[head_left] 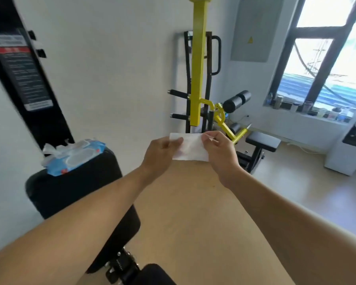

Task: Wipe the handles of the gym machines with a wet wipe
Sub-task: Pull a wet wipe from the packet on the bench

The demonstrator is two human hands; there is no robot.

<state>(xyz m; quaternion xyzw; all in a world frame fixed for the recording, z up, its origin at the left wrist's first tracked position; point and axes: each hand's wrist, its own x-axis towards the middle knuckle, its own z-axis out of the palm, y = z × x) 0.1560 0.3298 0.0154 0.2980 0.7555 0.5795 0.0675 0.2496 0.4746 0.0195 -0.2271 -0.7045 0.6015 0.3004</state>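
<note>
left hand point(160, 154) and right hand point(220, 153): each grip pinches wet wipe point(190, 148) | long axis left-right, stretched flat

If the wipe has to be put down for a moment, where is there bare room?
The black padded seat has bare padding in front of the blue wet-wipe pack, which fills its back edge. The small black bench pad on the right is bare. The windowsill is crowded with bottles. Both the left hand and right hand pinch the white wet wipe.
</note>
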